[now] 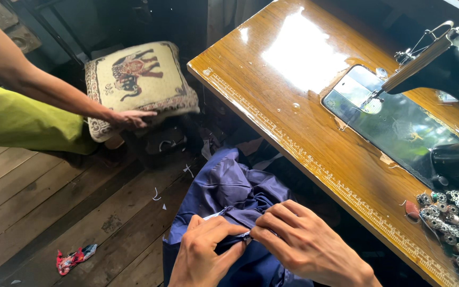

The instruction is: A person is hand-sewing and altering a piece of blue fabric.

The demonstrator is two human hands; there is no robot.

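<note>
My left hand (pixel 204 250) and my right hand (pixel 299 240) both pinch a fold of dark blue fabric (pixel 229 186) that lies across my lap, low in the head view. The fingertips of the two hands meet at a seam with a pale edge (pixel 243 234). The rest of the blue cloth bunches up in front of my hands, beside the near edge of a glossy wooden sewing table (pixel 272 85).
A black sewing machine (pixel 442 69) stands on the table at right, with a pile of metal bobbins (pixel 455 223) near its base. At left another person's hand (pixel 131 118) rests on an elephant-patterned cushion (pixel 136 79). A red cloth scrap (pixel 75 259) lies on the plank floor.
</note>
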